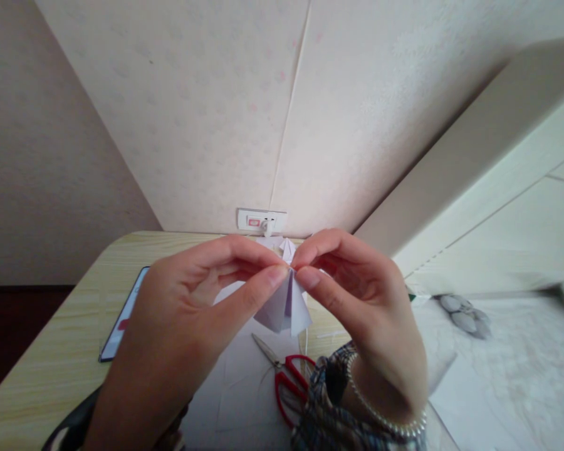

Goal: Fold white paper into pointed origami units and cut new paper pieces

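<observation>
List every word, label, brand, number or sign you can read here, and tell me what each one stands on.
No word, brand or number is readable.
Phone: its screen is lit and shows a red patch; any text is too small and blurred.
Wall socket: a reddish mark at its left side, too small to make out.
Folded paper and scissors: no lettering visible.

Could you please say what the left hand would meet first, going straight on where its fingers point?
Most likely the right hand, facing it across the folded white paper they both pinch, though depth is unclear.
</observation>
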Demonstrator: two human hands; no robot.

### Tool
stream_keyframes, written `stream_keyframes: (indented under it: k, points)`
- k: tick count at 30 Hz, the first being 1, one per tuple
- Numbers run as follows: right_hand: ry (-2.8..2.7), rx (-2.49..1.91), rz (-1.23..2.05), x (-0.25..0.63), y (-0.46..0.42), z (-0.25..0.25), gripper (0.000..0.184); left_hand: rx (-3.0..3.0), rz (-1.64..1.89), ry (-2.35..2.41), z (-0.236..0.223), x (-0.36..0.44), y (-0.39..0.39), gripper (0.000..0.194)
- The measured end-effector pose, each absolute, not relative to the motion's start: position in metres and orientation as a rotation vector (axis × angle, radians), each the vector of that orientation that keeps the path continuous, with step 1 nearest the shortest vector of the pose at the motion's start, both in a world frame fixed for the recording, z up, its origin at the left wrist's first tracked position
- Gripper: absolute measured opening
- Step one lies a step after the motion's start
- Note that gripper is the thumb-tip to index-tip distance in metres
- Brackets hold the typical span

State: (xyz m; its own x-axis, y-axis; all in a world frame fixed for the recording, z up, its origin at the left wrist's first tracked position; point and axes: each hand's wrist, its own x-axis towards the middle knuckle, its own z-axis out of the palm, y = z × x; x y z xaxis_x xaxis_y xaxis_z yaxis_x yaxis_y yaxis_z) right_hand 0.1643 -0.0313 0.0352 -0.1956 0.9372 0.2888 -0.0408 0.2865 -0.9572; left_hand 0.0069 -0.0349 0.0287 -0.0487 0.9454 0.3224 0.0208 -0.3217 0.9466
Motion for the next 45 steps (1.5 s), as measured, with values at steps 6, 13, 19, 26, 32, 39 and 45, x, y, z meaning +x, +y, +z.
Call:
stream_keyframes:
  k: [6,13,19,26,32,39,45]
  points:
    - [-1.448,-0.881,1.169,0.1660,-0.0316,0.0355,0.012,1.465,1.480,1.067,0.0272,0.0071,-0.0343,0.017]
    - [-1.402,-0.871,1.191,0.1659,-0.0327,0.0345,0.012,1.505,1.457,1.054,0.0238,0.0043,-0.0371,0.017]
    - [-1.418,-0.859,1.154,0.1670,-0.0326,0.0331,0.014,1.474,1.469,1.049,0.0265,0.0073,-0.0379,0.017]
    - [-1.437,-0.862,1.167,0.1683,-0.0306,0.0337,0.014,1.479,1.470,1.078,0.0283,0.0070,-0.0379,0.017]
    - [-1.414,-0.880,1.204,0.1673,-0.0317,0.0346,0.015,1.500,1.465,1.080,0.0294,0.0063,-0.0381,0.018]
    - [-1.461,-0.882,1.149,0.1683,-0.0330,0.0365,0.014,1.597,1.415,1.093,0.0271,0.0032,-0.0386,0.018]
    - [-1.507,-0.896,1.076,0.1671,-0.0336,0.0366,0.014,1.670,1.436,1.134,0.0214,0.0029,-0.0425,0.019]
